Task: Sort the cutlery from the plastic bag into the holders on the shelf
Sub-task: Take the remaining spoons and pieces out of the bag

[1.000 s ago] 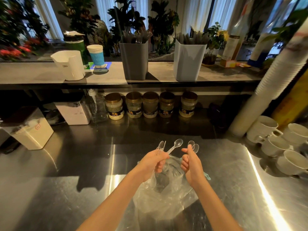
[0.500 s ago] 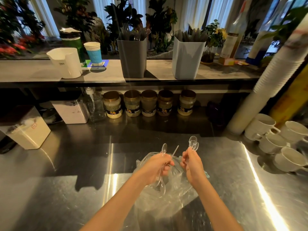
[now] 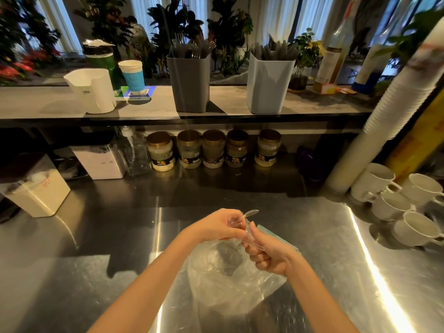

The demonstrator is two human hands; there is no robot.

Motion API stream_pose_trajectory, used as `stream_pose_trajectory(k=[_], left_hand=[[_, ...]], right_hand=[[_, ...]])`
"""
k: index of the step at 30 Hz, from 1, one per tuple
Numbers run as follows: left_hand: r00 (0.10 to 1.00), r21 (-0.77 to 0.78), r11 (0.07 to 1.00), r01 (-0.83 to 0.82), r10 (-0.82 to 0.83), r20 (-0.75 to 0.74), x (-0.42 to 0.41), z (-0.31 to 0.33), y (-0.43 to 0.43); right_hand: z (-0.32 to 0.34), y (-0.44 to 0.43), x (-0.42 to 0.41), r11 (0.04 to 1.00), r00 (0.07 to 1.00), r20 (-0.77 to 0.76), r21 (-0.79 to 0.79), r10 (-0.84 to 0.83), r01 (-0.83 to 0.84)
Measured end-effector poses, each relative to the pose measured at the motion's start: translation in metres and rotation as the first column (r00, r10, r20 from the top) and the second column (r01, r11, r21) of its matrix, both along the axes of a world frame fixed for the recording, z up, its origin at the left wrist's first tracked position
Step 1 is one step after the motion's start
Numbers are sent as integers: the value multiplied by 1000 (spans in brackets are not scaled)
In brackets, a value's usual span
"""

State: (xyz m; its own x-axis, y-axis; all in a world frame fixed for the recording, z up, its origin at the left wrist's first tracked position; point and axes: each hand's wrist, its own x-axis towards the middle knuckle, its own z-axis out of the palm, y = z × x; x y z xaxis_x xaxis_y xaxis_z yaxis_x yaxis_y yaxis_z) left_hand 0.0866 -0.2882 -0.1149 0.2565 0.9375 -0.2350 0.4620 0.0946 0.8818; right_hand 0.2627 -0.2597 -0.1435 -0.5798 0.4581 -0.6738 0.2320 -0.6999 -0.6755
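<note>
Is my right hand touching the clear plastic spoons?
Touching. The head view shows the right hand with its fingers curled round the handles of the clear plastic spoons.

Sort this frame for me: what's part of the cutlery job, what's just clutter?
Job:
clear spoons, gripped by left hand and right hand
plastic bag under the hands
grey holder and pale blue holder on the shelf

Clutter:
jars under the shelf
white mugs
stacked cups
white jug
blue cup
</note>
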Motion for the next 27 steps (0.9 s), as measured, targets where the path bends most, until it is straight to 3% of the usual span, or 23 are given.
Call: stream_pose_trajectory(k=[3,7,10,15,18,23,27], left_hand=[[999,-4,1000,-30,30,-16,2,0,2],[980,-48,990,-131,137,147,5,-4,1],[951,-87,975,-206,220,215,8,-8,1],[801,-236,884,-405,467,375,13,-11,1],[733,-273,826,-494,564,381,11,-11,0],[780,-411,819,-400,539,317,21,-14,-6],[787,-518,815,-259,490,376,35,-20,-9]], right_hand=[[-2,-3,0,999,996,-81,34,21,-18],[-4,-5,4,999,987,-158,46,22,-15],[-8,-4,3,996,993,-122,86,4,7],[-13,0,1,992,982,-183,106,-42,62],[-15,0,0,963,956,-227,155,-185,223],[-15,4,-13,869,888,-245,221,-389,442],[-7,2,-27,862,884,-264,238,-387,448]])
